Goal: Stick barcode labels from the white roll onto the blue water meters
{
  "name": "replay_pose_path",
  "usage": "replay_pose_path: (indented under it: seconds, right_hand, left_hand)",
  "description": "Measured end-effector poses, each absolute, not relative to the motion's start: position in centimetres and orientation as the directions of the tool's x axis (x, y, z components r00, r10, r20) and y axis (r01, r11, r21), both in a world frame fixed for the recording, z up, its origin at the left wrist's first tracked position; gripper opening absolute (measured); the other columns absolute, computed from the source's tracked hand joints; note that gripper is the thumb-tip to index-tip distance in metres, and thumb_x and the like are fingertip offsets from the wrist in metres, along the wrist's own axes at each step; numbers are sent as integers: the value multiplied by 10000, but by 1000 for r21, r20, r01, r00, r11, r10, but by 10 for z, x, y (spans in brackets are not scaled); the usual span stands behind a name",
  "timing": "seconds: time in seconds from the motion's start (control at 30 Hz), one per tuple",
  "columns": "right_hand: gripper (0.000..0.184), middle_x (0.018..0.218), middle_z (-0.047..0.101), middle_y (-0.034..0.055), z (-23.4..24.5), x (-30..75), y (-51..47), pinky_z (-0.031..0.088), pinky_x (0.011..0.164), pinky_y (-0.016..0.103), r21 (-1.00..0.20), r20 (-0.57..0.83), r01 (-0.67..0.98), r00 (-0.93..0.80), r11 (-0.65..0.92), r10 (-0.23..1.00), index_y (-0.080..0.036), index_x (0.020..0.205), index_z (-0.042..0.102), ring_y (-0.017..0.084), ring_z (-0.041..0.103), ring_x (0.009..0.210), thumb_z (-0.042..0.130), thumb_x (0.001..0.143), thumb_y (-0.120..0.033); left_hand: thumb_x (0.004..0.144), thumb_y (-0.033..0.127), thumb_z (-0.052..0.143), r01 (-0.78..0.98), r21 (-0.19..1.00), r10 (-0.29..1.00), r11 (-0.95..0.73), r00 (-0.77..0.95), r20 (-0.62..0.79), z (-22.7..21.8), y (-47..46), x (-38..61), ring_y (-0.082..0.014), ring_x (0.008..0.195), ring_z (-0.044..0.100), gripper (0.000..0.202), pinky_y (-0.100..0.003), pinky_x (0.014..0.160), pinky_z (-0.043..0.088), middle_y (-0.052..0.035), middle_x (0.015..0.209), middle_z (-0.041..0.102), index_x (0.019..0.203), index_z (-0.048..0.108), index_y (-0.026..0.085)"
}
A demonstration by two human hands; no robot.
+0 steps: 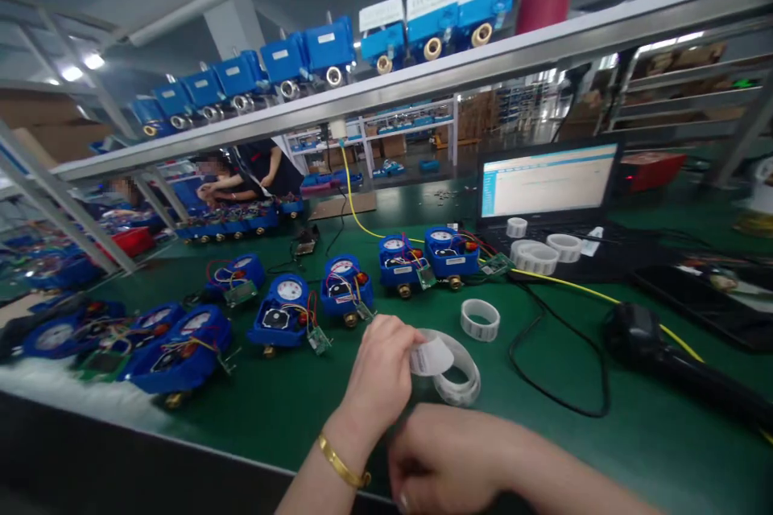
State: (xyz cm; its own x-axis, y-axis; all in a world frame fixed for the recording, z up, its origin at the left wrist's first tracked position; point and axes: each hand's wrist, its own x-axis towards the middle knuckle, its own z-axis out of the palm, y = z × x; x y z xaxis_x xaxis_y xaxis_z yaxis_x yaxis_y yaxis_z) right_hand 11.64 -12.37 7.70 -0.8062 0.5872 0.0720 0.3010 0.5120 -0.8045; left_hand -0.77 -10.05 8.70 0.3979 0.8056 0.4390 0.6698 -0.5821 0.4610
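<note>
Left hand (383, 374) pinches a blank white label (430, 356) peeled from the label roll (462, 382) near the table's (290, 402) front edge; right hand (444, 459) curled, grip indiscernible.

A matt white paper label (430, 356) is pinched at the fingers (403, 342). Just beside them a paper label roll (462, 380) is seen. Beyond them, glossy blue plastic meters (288, 310) are carried by the smooth green bench (543, 426).
</note>
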Motion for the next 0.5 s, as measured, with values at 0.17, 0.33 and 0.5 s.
replay_pose_path:
  seconds: [0.17,0.33,0.5]
  right_hand:
    - [142,750,595,18,78,170,-99,386,532,212,-823,402,201,-457,532,794,-174,845,604,116,499,607,514,818,-281]
    - [246,940,604,57,43,171,-75,430,615,258,-651,573,325,-382,686,725,-197,1074,535,151,542,742,466,839,-185]
    - [153,852,630,28,27,164,-79,437,588,235,-695,600,318,-238,645,764,-204,971,571,139,560,701,470,856,-190]
  left_hand:
    - [860,82,395,678,462,816,-571,403,415,87,-102,-13,-196,873,473,225,-337,775,394,-38,827,552,844,594,186]
    - [856,52,372,632,534,824,-562,367,432,82,-101,-9,-188,902,477,223,-331,804,381,-39,885,564,897,550,179]
    - [841,76,384,563,638,840,-525,221,496,70,-99,-7,-179,941,494,209,-313,832,384,-36,941,554,940,526,193]
